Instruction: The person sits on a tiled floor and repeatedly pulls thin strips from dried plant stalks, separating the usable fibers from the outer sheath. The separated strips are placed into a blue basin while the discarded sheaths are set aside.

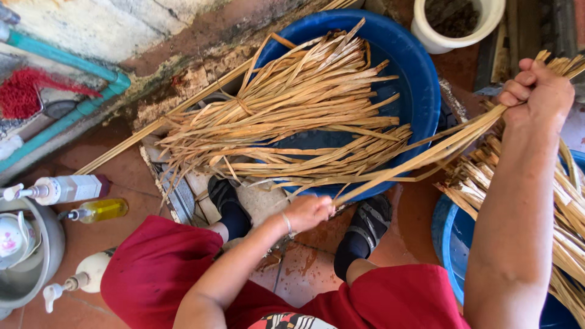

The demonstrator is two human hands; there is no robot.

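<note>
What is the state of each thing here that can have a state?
Left hand: shut on the low end of a strip bunch.
Right hand: shut on the high end of the strip bunch, pulled straight.
Blue basin: holds a tied bundle of dry strips.
White pot: dark stuff inside.
Yellow bottle: lying on its side.

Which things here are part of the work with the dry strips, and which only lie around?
In use:
left hand
right hand
strips held between them
tied bundle
blue tub

Lying about:
pump bottles
oil bottle
white pot
red brush
metal bowl
</note>
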